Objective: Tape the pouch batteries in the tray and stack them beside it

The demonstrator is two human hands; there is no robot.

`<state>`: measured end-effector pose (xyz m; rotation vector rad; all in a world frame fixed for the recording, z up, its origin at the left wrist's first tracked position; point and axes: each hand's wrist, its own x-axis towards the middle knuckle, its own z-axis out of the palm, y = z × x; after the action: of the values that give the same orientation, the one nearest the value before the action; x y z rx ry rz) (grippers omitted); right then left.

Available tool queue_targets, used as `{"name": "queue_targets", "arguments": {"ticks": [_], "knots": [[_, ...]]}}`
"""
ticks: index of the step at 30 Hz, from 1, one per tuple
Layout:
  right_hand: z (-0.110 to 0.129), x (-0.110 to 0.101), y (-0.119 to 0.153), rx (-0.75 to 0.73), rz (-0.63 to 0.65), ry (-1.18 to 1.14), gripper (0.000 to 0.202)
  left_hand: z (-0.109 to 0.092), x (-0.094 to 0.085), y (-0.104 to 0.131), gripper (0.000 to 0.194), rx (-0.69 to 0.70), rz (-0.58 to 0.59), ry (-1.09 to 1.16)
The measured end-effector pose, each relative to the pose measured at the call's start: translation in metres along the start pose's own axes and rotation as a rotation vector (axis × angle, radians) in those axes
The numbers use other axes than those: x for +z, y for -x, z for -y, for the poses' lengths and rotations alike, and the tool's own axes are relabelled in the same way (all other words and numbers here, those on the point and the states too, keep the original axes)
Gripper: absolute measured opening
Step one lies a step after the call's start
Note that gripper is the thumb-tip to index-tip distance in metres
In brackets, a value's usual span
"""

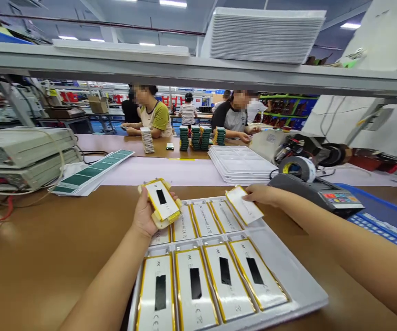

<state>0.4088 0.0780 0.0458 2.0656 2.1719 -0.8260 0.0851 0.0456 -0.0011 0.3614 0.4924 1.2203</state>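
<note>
My left hand is wrapped round a white battery pack with yellow edges and a black patch, lying on a cream holder. Between the fingers of my right hand is a white pack without a black patch, tilted over the back right of a white tray. Several packs sit in the tray's two rows. Those in the front row, such as the front left pack, carry black patches; the visible back-row packs, such as the middle one, show none.
Beyond the tray are stacked white trays, green strips on sheets and a tape dispenser. A blue basket stands right, grey instruments left. A shelf crosses overhead. Two people sit opposite.
</note>
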Motion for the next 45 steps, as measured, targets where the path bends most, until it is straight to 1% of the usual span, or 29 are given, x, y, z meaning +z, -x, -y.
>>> {"name": "queue_targets", "arguments": {"ticks": [1, 3, 5, 6, 8, 10, 12, 14, 16, 17, 18, 20, 22, 25, 28, 30, 31, 33, 37, 41, 42, 43, 45], "knots": [[0.011, -0.003, -0.002, 0.001, -0.025, -0.077, 0.02, 0.0, -0.001, 0.0, 0.06, -0.022, 0.008, 0.005], [0.041, -0.004, -0.007, -0.024, -0.062, -0.274, 0.019, 0.001, -0.003, 0.001, 0.062, -0.054, 0.038, 0.012], [0.081, 0.003, -0.012, -0.103, -0.029, -0.408, 0.017, 0.001, -0.004, 0.001, 0.062, -0.068, 0.067, 0.016], [0.103, 0.01, -0.015, -0.161, -0.002, -0.42, 0.016, 0.002, -0.005, 0.002, 0.062, -0.068, 0.078, 0.019], [0.146, 0.025, -0.021, -0.268, -0.035, -0.373, 0.013, 0.002, -0.005, 0.002, 0.06, -0.065, 0.091, 0.024], [0.179, 0.04, -0.026, -0.329, -0.063, -0.32, 0.015, 0.002, -0.006, 0.003, 0.058, -0.056, 0.106, 0.032], [0.199, 0.048, -0.028, -0.365, -0.061, -0.284, 0.015, 0.002, -0.007, 0.004, 0.058, -0.034, 0.135, 0.05], [0.206, 0.049, -0.022, -0.415, -0.054, -0.17, 0.016, 0.002, -0.008, 0.004, 0.059, -0.012, 0.182, 0.074], [0.202, 0.044, -0.01, -0.455, -0.092, 0.0, 0.022, 0.002, -0.008, 0.005, 0.06, 0.009, 0.216, 0.093], [0.197, 0.041, -0.004, -0.465, -0.13, 0.066, 0.025, 0.002, -0.007, 0.006, 0.061, 0.014, 0.226, 0.095], [0.189, 0.038, 0.003, -0.467, -0.178, 0.1, 0.029, 0.001, -0.006, 0.007, 0.063, 0.016, 0.232, 0.09], [0.166, 0.035, 0.014, -0.451, -0.267, 0.074, 0.036, 0.001, -0.003, 0.009, 0.068, 0.027, 0.24, 0.074], [0.134, 0.035, 0.019, -0.416, -0.309, 0.026, 0.04, 0.001, -0.002, 0.011, 0.07, 0.037, 0.25, 0.062], [0.075, 0.044, 0.022, -0.363, -0.262, -0.017, 0.043, -0.001, -0.003, 0.012, 0.064, 0.056, 0.225, 0.063], [0.021, 0.057, 0.026, -0.353, -0.219, -0.113, 0.042, -0.004, -0.009, 0.011, 0.051, 0.084, 0.16, 0.048], [-0.004, 0.066, 0.031, -0.318, -0.203, -0.189, 0.042, -0.006, -0.012, 0.011, 0.041, 0.107, 0.132, 0.024], [-0.012, 0.07, 0.034, -0.303, -0.197, -0.223, 0.042, -0.008, -0.014, 0.011, 0.038, 0.116, 0.116, 0.009], [-0.021, 0.076, 0.039, -0.292, -0.187, -0.292, 0.041, -0.012, -0.016, 0.011, 0.035, 0.143, 0.074, -0.019], [-0.024, 0.079, 0.044, -0.311, -0.187, -0.395, 0.041, -0.024, -0.019, 0.011, 0.04, 0.248, -0.023, -0.073], [-0.026, 0.077, 0.045, -0.348, -0.158, -0.404, 0.04, -0.043, -0.027, 0.012, 0.041, 0.383, -0.17, -0.184], [-0.026, 0.077, 0.045, -0.35, -0.149, -0.405, 0.039, -0.049, -0.03, 0.012, 0.04, 0.409, -0.221, -0.214], [-0.027, 0.077, 0.046, -0.351, -0.139, -0.407, 0.038, -0.054, -0.033, 0.013, 0.038, 0.425, -0.296, -0.246], [-0.028, 0.076, 0.047, -0.351, -0.125, -0.413, 0.037, -0.063, -0.04, 0.013, 0.032, 0.423, -0.492, -0.319]]}}
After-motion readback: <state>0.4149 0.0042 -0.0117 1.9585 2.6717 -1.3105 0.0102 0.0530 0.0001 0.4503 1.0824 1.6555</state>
